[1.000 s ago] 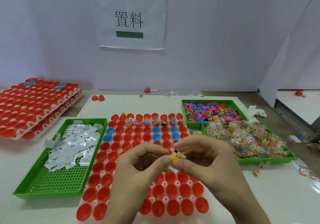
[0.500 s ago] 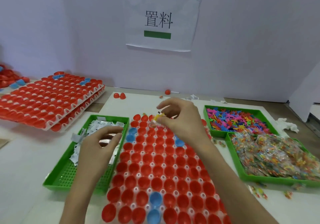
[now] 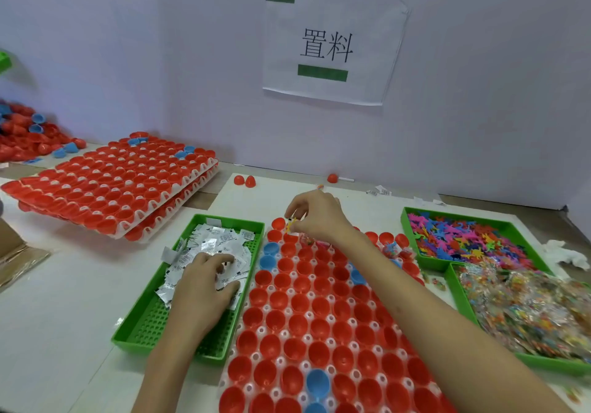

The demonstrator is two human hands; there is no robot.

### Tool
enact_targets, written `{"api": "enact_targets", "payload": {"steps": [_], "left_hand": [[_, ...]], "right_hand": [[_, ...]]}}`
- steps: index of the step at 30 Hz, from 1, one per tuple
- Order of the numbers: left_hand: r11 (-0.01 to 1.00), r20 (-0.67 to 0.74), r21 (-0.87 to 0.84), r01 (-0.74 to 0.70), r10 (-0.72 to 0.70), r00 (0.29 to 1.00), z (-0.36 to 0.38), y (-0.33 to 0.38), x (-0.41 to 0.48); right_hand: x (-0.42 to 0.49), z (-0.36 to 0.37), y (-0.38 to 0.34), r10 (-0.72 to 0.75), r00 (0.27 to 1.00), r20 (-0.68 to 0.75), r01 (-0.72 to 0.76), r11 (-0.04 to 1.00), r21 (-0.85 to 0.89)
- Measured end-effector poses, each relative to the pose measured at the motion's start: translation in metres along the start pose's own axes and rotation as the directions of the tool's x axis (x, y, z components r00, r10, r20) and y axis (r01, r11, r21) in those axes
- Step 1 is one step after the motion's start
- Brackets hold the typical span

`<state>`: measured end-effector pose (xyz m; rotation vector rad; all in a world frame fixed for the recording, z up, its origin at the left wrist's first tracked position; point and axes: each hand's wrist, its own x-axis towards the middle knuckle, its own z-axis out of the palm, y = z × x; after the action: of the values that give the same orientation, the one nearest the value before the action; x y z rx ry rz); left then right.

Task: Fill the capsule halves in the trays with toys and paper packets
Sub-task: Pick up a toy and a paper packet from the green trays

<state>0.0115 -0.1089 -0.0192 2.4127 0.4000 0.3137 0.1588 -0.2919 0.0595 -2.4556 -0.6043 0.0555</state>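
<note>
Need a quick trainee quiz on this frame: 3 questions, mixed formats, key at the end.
1. True or false: the left hand touches the paper packets in the green tray.
2. What does the right hand pinch in its fingers?
A. a blue capsule half
B. a small yellow toy
C. a paper packet
3. Fill in: most capsule halves in front of the person are ___; a few are blue.

Key: 1 true; 2 B; 3 red.
</note>
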Motion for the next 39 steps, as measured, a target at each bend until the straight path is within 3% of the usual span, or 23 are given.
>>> {"api": "enact_targets", "payload": {"steps": [18, 24, 29, 33, 36, 39], "left_hand": [[1.0, -0.05, -0.022, 0.009, -0.01, 0.999, 0.0, 0.0, 0.001], [1.0, -0.05, -0.027, 0.002, -0.004, 0.999, 0.0, 0.0, 0.0], [1.0, -0.042, -0.003, 0.012, -0.012, 0.999, -0.001, 0.001, 0.001], [1.0, -0.047, 0.017, 0.022, -0.021, 0.999, -0.001, 0.003, 0.0], [0.999, -0.055, 0.02, 0.042, -0.041, 0.998, 0.0, 0.005, -0.001], [0.996, -0.075, 0.005, 0.089, -0.089, 0.993, 0.001, 0.006, -0.001]], "right_hand": [[0.001, 0.021, -0.004, -0.018, 0.999, 0.041, 0.026, 0.982, -0.189], [-0.001, 0.015, -0.001, -0.009, 0.995, 0.095, 0.013, 0.999, -0.042], [-0.003, 0.009, 0.003, -0.007, 0.999, 0.044, 0.004, 0.998, 0.063], [-0.005, -0.01, 0.017, -0.008, 0.995, -0.099, 0.03, 0.975, 0.222], [-0.009, -0.039, 0.046, 0.069, 0.974, -0.218, -0.003, 0.957, 0.29], [-0.02, -0.075, 0.094, 0.196, 0.944, -0.267, -0.141, 0.967, 0.212]]}}
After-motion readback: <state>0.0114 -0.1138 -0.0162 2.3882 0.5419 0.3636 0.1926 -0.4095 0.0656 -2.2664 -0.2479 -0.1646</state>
